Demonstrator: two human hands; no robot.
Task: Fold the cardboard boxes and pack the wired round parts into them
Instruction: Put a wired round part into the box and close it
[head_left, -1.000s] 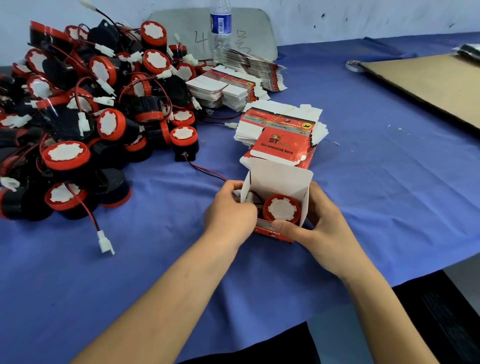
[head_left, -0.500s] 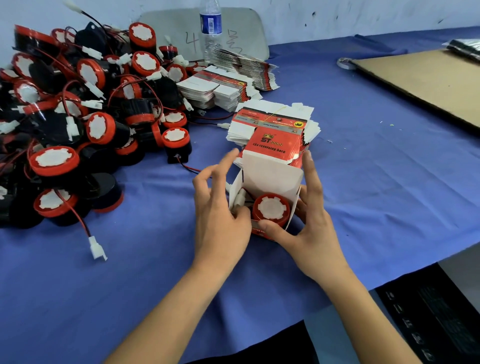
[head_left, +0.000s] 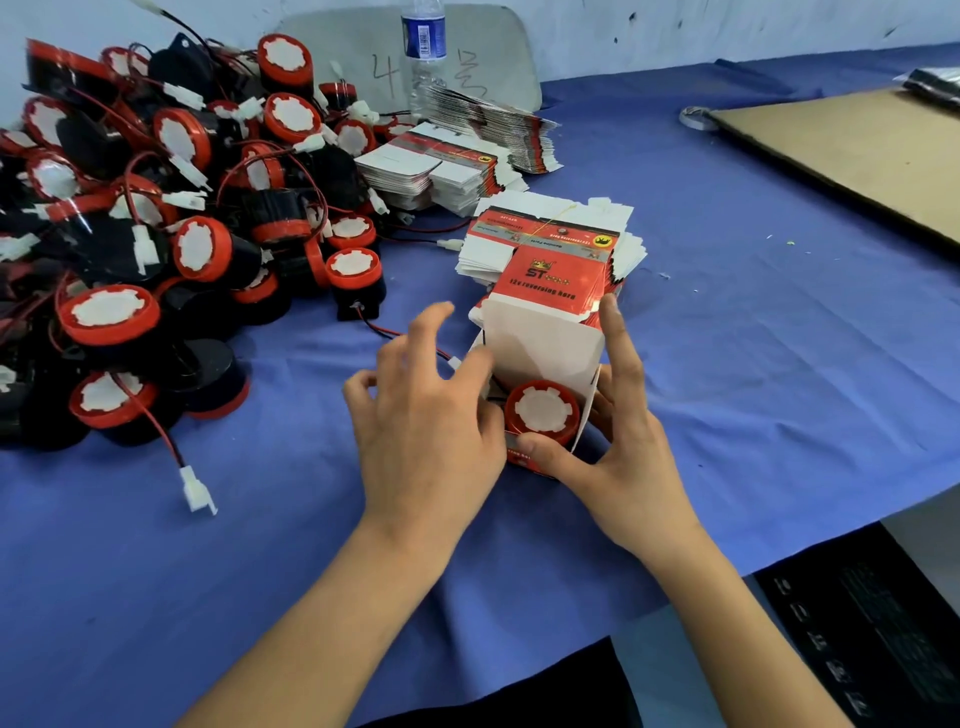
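Note:
A small red-and-white cardboard box stands open toward me on the blue cloth, its lid flap raised. Inside it sits a round part with a red rim and white face. My right hand grips the box, thumb under its front edge and index finger along the right wall. My left hand is at the box's left side with fingers spread, the index finger touching the left flap near the part's red-black wire.
A large heap of wired round parts fills the left. Stacks of flat unfolded boxes lie behind the open box, more farther back by a water bottle. A brown cardboard sheet lies at the right. The table edge runs near right.
My left hand has opened from a closed grip at the box's left flap to spread fingers. My right index finger has stretched up along the box's right wall.

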